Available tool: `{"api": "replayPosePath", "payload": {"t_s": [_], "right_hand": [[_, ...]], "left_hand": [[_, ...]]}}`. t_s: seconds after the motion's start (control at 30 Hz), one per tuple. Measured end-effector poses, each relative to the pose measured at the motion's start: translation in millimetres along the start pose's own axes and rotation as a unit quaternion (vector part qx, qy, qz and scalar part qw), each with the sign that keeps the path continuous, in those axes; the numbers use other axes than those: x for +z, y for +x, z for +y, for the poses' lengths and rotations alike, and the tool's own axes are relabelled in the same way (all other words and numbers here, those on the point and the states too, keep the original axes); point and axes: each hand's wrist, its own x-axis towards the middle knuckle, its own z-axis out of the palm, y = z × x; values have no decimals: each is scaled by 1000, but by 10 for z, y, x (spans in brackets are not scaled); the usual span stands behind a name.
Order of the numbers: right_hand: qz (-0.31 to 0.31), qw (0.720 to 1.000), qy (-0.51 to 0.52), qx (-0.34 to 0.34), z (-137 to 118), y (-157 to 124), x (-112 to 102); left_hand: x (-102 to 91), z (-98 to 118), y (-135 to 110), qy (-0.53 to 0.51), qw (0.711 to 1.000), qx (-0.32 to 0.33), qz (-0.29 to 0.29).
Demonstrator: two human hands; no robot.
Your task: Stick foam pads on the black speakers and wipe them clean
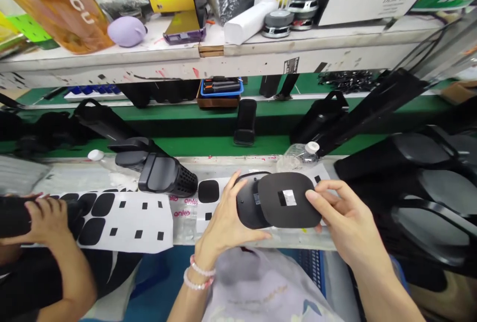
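Left hand; right hand; both grip black foam-padded housing

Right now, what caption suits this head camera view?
Left hand and right hand hold a black foam pad on a dark housing.

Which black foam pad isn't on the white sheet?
The pad between the left hand and right hand, on a black device, with a white patch in its cutout; the others lie on sheets.

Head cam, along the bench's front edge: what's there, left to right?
Co-worker's hand on a black cylindrical part → white backing sheet of black foam pads → clear film strip printed "onko" → left hand with pale beaded bracelets → black rounded housing with foam pad → right hand → stacked black dished housings
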Motion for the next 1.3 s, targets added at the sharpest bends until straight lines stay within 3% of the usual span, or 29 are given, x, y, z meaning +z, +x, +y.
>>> {"api": "replayPosePath", "payload": {"t_s": [0.1, 0.3, 0.77, 1.3], "right_hand": [[2, 1000, 5, 14, 65, 33, 93], [-15, 1000, -19, 14, 114, 39, 296], [14, 998, -52, -15, 155, 65, 421], [8, 998, -57, -29, 143, 116, 455]], "left_hand": [[-31, 66, -14, -7, 1000, -16, 11], [-9, 102, 6, -43, 992, -120, 14], [9, 62, 49, -31, 995, -84, 42], [-34, 97, 105, -57, 989, -133, 21]]}}
